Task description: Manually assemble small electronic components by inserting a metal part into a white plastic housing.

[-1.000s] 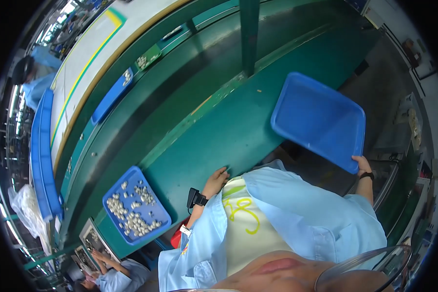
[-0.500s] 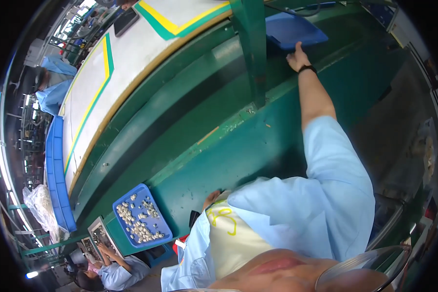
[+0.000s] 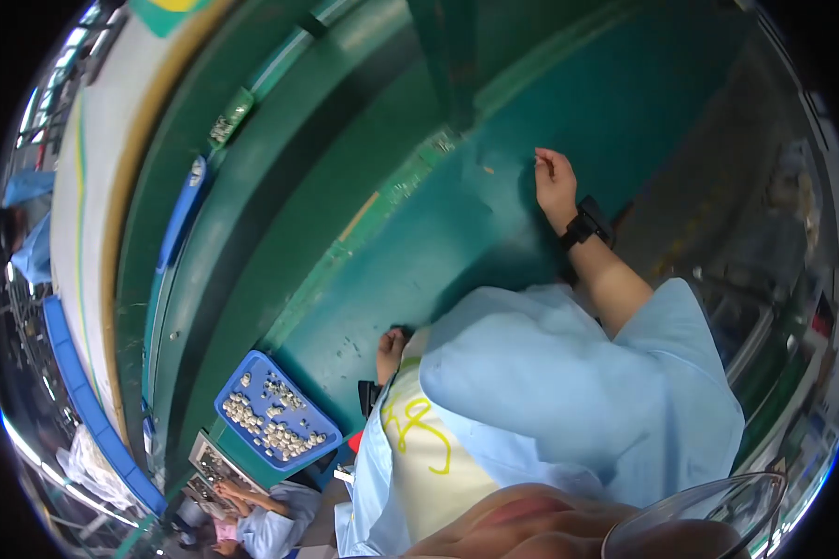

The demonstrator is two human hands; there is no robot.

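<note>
My right hand [image 3: 557, 191] is above the dark green bench top [image 3: 419, 270], a black band on its wrist. Its fingers are curled in, and nothing shows in them. Close to my body, on the near side of the bench, is my left hand [image 3: 391, 354], also banded in black. Its fingers are bent closed, and whatever they may hold is too small or hidden to tell. To the left of it, a blue plastic tray [image 3: 329, 438] sits on the bench, carrying many small whitish and grey metallic-looking pieces.
A green ledge [image 3: 359, 228] runs along the far side of the bench, with a green upright post [image 3: 446, 65] on it. Beyond lie a narrow blue tray [image 3: 183, 214] and a pale curved counter [image 3: 98, 121]. A co-worker in light blue [image 3: 280, 517] sits at lower left.
My right hand has drawn back from the blue bin at the upper right, toward my body, and its thumb is no longer raised. That bin is out of view. The view has shifted; my left hand shows more.
</note>
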